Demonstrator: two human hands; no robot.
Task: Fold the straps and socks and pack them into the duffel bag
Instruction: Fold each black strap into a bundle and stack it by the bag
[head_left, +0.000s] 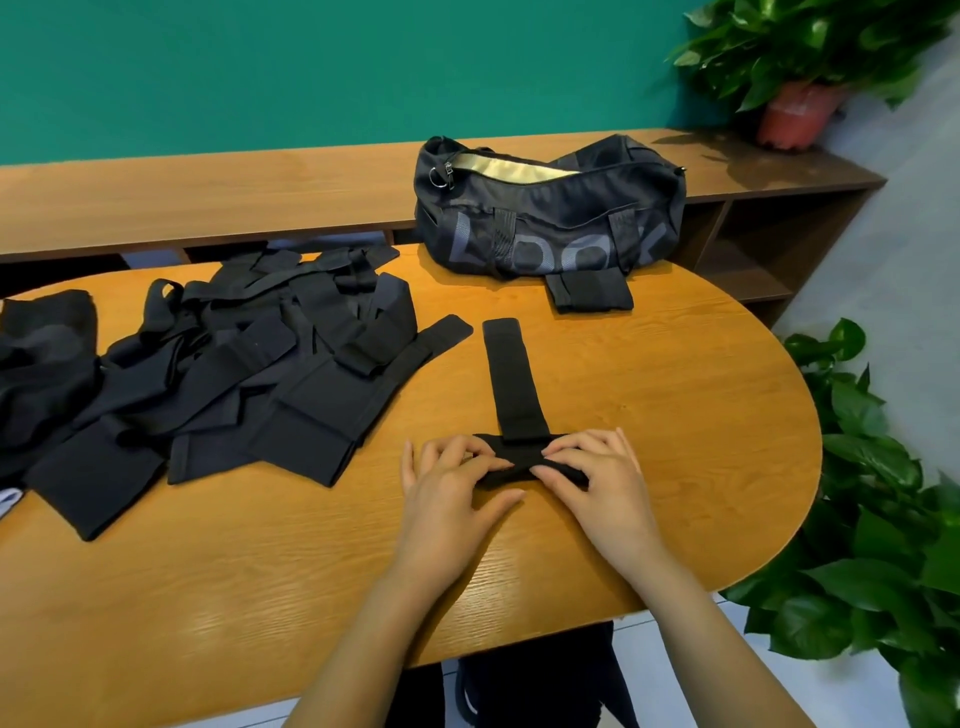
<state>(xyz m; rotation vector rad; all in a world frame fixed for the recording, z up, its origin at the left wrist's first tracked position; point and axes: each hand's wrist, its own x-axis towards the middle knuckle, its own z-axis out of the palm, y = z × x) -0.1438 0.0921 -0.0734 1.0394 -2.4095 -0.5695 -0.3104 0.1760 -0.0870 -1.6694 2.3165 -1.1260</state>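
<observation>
- Strap (514, 384): lies flat on the table (675, 415), well in front of the bag (550, 208). Its long end points at the bag and its near end is bunched into a fold.
- Left hand (447, 483) and right hand (597, 478) each pinch that folded end with curled fingers, one on each side.
- Looks like the folding step for this strap. Next move, I'd guess, is to roll the fold toward the bag with the edges lined up.
- Pile (234, 364) of loose straps sits front-left of the bag, so plenty left.
- One folded piece (589, 292) lies right against the bag's front, and the zip's open.
</observation>
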